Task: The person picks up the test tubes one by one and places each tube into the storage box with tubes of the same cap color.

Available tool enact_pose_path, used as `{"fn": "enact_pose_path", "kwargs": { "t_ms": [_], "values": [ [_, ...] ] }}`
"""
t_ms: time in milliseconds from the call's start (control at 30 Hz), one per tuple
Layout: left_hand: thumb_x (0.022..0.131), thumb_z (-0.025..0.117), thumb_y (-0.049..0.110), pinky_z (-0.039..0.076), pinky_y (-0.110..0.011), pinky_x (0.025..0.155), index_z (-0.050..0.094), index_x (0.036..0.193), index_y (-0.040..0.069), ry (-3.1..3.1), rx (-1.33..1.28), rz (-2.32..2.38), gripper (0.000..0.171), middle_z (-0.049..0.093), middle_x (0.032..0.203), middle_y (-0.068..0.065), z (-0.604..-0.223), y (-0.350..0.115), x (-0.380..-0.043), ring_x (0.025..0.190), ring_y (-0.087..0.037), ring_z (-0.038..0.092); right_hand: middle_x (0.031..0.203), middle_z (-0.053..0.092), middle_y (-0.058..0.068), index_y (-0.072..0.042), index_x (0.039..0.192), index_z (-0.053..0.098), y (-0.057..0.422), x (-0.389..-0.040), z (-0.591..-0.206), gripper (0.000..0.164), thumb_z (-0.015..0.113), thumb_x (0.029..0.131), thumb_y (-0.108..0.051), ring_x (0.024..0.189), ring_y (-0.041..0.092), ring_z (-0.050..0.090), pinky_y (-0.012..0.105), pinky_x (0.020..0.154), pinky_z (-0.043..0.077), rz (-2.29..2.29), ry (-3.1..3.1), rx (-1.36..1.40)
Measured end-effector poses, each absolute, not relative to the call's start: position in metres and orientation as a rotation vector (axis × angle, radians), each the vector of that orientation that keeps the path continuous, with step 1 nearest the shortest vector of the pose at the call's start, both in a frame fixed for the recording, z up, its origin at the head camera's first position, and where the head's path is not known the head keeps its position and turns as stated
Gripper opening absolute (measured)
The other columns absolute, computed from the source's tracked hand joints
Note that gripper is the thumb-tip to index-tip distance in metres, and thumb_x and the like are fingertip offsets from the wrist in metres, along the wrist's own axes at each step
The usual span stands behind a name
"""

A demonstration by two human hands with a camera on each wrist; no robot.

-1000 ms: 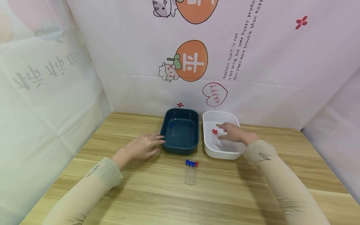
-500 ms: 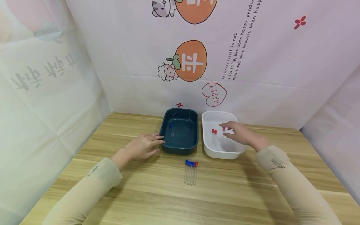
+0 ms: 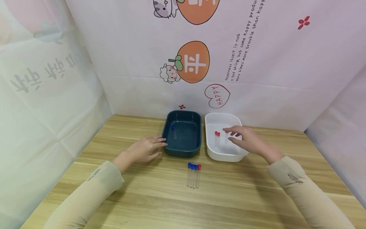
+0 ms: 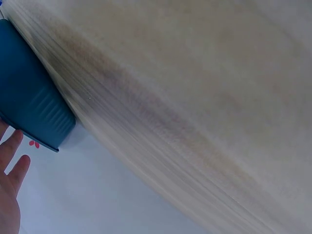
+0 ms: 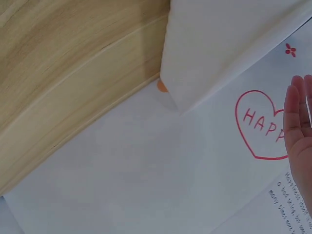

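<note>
My left hand (image 3: 145, 149) touches the left rim of the dark teal tray (image 3: 183, 153) with its fingers extended; the left wrist view shows its fingers (image 4: 18, 170) at the tray's rim. Inside that tray lies one blue-capped test tube (image 3: 174, 133). Over the right side of the white tray (image 3: 226, 157) hovers my right hand (image 3: 247, 138), fingers loosely spread and holding nothing. Two red-capped test tubes (image 3: 217, 140) lie in the white tray, and a faint clear tube (image 3: 226, 139) shows beside the right fingertips, its cap end hidden by them.
In front of the trays, three blue-capped tubes (image 3: 192, 176) and a red-capped tube (image 3: 199, 176) lie side by side on the wooden table (image 3: 160, 203). Behind the trays hangs a printed white cloth (image 3: 137, 63), with more cloth at both sides.
My right hand has drawn back to the right above the white tray. A red cap showed under its fingers half a second ago and is now covered. The left hand stays put.
</note>
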State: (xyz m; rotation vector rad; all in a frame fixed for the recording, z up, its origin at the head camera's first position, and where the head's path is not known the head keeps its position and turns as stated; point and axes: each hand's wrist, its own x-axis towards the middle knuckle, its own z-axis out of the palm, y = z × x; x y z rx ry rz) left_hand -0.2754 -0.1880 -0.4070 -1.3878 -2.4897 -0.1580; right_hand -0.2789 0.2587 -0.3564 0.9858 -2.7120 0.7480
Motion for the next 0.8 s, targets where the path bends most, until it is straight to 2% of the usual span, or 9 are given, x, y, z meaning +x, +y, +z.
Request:
{"fn": "enact_pose_path", "kwargs": {
  "t_ms": [400, 633, 800],
  "values": [
    [0.094, 0.073, 0.014, 0.053, -0.049, 0.100, 0.068, 0.130, -0.001, -2.463, -1.388, -0.156, 0.039, 0.063, 0.136, -0.021, -0.408, -0.189, -0.274, 0.127, -0.036, 0.060, 0.116, 0.072, 0.012, -0.001, 0.126, 0.070, 0.231, -0.245, -0.358, 0.038, 0.074, 0.089, 0.006, 0.090, 0.018, 0.070, 0.040, 0.080, 0.061, 0.947, -2.541, 1.099],
    [0.094, 0.073, 0.015, 0.053, -0.050, 0.100, 0.068, 0.130, -0.001, -2.467, -1.388, -0.166, 0.039, 0.063, 0.137, -0.021, -0.408, -0.189, -0.275, 0.128, -0.037, 0.059, 0.115, 0.072, 0.015, 0.003, 0.126, 0.069, 0.212, -0.225, -0.363, 0.031, 0.071, 0.095, 0.000, 0.096, 0.018, 0.069, 0.035, 0.087, 0.060, 1.250, -2.619, 1.069],
    [0.095, 0.073, 0.016, 0.053, -0.050, 0.100, 0.068, 0.130, -0.001, -2.467, -1.389, -0.165, 0.039, 0.063, 0.137, -0.021, -0.407, -0.189, -0.275, 0.128, -0.037, 0.059, 0.117, 0.072, 0.017, 0.004, 0.126, 0.068, 0.201, -0.214, -0.369, 0.029, 0.068, 0.097, -0.001, 0.101, 0.025, 0.070, 0.030, 0.090, 0.058, 1.435, -2.638, 1.051]
  ]
}}
